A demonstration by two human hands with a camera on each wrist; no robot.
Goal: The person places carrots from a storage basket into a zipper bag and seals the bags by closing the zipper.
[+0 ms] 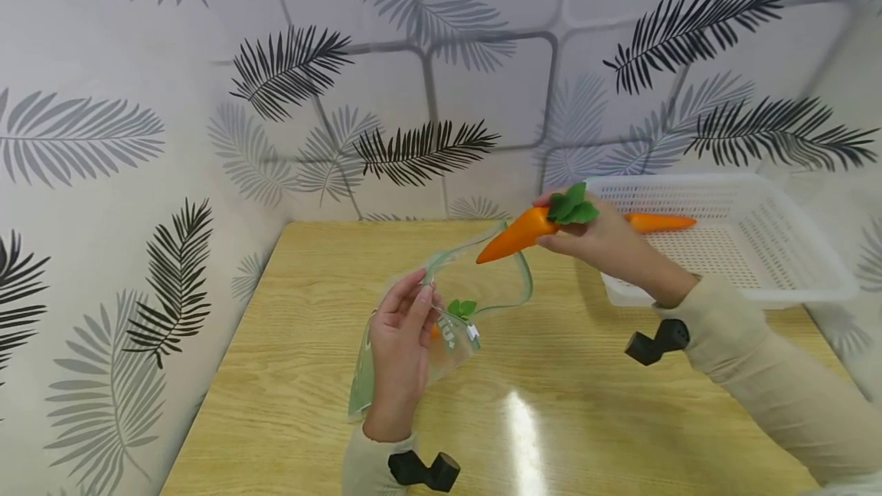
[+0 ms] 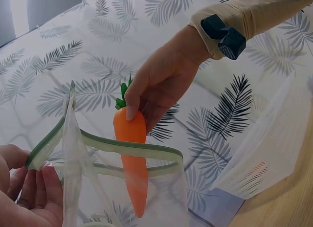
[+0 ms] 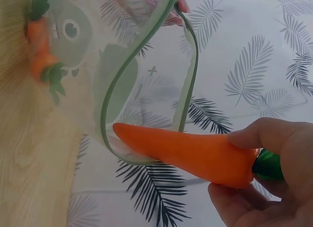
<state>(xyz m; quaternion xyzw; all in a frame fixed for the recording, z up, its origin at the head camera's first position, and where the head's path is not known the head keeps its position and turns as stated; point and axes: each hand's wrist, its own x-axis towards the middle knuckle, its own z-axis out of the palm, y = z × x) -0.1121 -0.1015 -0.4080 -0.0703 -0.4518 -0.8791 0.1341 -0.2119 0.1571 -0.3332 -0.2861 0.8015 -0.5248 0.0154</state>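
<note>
2 bare hands work at a clear zip bag with green edging (image 1: 455,354), the landmark for all positions given. The left hand (image 1: 403,324), at the near left of the bag's mouth, pinches the rim between thumb and fingers; the mouth gapes toward the right. The right hand (image 1: 586,232), above and to the right of the bag, holds 1 orange toy carrot (image 1: 513,236) by its thick end, just below the green leaves (image 1: 573,205). The carrot slants down toward the bag, its pointed tip at the mouth; whether the tip has passed the rim cannot be told with certainty. Inside the bag, 2 more carrots (image 3: 40,60) with leafy tops show through the transparent wall, which bears a pale green print (image 3: 73,29). A white slider (image 1: 472,331) sits at the near edge of the bag.

To the right of the bag stands a white perforated basket (image 1: 730,297) containing 1 visible carrot, partly hidden by the right arm. Below the bag lies a wood-grain counter (image 1: 296,327); behind it rises a leaf-print covering (image 1: 482,83). Beige sleeves (image 1: 772,373) and black wrist devices (image 1: 658,341) are seen nearer the viewer than the bag.
</note>
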